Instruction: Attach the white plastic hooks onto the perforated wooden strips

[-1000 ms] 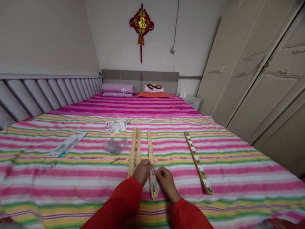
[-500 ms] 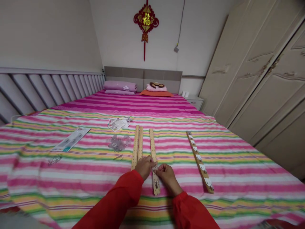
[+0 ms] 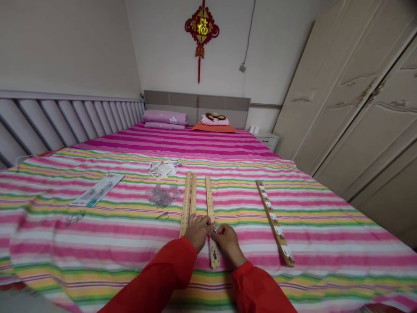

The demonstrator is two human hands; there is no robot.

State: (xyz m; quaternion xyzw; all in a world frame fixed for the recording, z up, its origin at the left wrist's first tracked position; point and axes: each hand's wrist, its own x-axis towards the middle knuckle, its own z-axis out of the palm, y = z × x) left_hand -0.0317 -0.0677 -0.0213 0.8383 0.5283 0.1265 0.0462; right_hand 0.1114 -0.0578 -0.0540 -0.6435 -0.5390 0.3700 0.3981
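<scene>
We have both bare hands together low in our view, at the near edge of the work, with red sleeves (image 3: 153,278) covering our forearms. Our left hand (image 3: 198,232) is closed over a perforated wooden strip (image 3: 214,256), its fingers curled around the strip's edge. Our right hand (image 3: 228,243) is closed to a pinch, its fingertips (image 3: 217,230) on a small metal fitting (image 3: 214,229) on the same strip, right beside our left fingers. The strip lies flat on a striped bedsheet (image 3: 309,245), running away from us between our hands. Just left of our hands, two more perforated wooden strips (image 3: 186,204) lie side by side, with our left hand touching the nearer end of one. Well to the right of our right hand lies a wooden strip with white hooks (image 3: 273,221), set at a slant. Ahead and to the left of our hands are a small metal hook (image 3: 162,215), a clear bag of fittings (image 3: 159,195), and a printed packet (image 3: 159,170). Farther left lie a long blister pack (image 3: 97,190) and a wire piece (image 3: 74,218).
</scene>
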